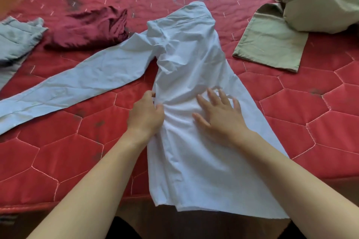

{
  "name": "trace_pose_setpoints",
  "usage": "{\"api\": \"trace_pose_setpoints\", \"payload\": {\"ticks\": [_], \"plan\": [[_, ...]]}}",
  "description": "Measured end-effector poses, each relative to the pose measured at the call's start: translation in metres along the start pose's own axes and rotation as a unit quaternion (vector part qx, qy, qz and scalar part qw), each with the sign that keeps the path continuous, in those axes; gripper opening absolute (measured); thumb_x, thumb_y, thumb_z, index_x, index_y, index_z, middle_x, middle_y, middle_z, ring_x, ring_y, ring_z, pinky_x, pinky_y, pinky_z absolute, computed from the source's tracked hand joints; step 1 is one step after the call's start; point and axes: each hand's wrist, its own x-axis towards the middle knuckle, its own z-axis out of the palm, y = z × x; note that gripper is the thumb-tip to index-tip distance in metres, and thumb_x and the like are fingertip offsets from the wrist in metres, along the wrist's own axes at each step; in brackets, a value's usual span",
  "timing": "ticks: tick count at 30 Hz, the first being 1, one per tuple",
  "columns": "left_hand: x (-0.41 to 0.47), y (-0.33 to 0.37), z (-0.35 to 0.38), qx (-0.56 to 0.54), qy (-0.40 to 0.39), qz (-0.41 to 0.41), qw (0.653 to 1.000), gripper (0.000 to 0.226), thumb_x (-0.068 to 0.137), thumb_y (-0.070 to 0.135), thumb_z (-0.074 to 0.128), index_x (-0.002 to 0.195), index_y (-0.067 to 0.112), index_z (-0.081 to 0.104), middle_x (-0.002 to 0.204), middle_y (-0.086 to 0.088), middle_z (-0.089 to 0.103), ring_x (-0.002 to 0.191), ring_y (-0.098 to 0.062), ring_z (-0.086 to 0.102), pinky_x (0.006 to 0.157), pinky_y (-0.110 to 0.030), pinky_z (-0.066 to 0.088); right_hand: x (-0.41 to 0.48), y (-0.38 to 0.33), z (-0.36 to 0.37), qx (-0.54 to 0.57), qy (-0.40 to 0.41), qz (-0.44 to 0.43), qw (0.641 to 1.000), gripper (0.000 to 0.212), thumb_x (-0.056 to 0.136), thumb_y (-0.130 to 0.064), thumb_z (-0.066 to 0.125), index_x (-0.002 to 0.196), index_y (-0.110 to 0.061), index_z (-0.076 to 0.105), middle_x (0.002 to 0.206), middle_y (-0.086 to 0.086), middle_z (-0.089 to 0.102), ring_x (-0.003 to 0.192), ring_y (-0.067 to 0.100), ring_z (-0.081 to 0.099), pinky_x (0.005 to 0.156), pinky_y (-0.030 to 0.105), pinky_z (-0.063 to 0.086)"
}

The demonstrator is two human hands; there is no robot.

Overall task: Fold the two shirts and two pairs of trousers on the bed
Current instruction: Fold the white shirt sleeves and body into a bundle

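Note:
A pale blue long-sleeved shirt (186,60) lies on the red quilted bed (310,106), collar away from me, hem hanging over the near edge. One sleeve stretches out flat to the left. My left hand (145,114) pinches the shirt's left side edge at waist height. My right hand (219,114) presses flat on the shirt's middle with fingers spread. A crumpled maroon garment (91,27) lies at the back left, a grey-blue garment (17,39) at the far left, and olive-green trousers (291,21) at the back right.
The bed's near edge (58,205) runs across the bottom, with dark floor below it. Bare quilt shows to the right of the shirt and at the front left.

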Motion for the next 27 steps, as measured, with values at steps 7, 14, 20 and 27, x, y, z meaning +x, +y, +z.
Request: {"api": "trace_pose_setpoints", "payload": {"ticks": [7,14,20,27], "plan": [[0.052,0.036,0.005,0.104,0.084,0.056,0.989,0.061,0.089,0.035,0.051,0.139,0.009,0.027,0.138,-0.015,0.036,0.122,-0.034,0.039,0.092,-0.043,0.038,-0.005,0.008,0.007,-0.015,0.001,0.011,1.000,0.066,0.088,-0.065,0.019,0.146,-0.040,0.005,0.158,-0.006,-0.007,0.143,0.017,-0.014,0.113,0.045,-0.005],[0.063,0.028,0.046,0.223,-0.069,0.208,0.950,0.056,0.094,0.048,0.030,0.147,0.032,0.019,0.158,0.003,0.006,0.145,-0.014,0.002,0.112,-0.050,-0.004,0.047,0.019,-0.002,0.031,0.061,0.013,0.998,0.056,0.093,-0.051,0.029,0.145,-0.037,0.017,0.158,-0.006,0.002,0.144,0.016,-0.004,0.113,0.050,0.001],[0.072,0.023,0.055,0.167,-0.035,0.195,0.966,0.056,0.090,0.055,0.036,0.143,0.041,0.026,0.156,0.008,0.017,0.143,-0.015,0.013,0.111,-0.048,0.008,0.048,0.034,-0.005,0.175,0.164,0.010,0.971,0.041,0.093,-0.035,0.043,0.134,-0.030,0.045,0.151,-0.001,0.030,0.140,0.018,0.020,0.111,0.046,0.019],[0.054,0.033,0.043,0.122,0.051,0.170,0.976,0.042,0.089,0.037,0.049,0.130,0.027,0.048,0.144,0.000,0.039,0.133,-0.020,0.032,0.109,-0.052,0.020,0.034,0.064,-0.024,0.120,0.158,0.139,0.970,0.045,0.092,-0.028,0.047,0.136,-0.023,0.041,0.124,0.017,0.044,0.113,0.035,0.044,0.091,0.042,0.039]]}}
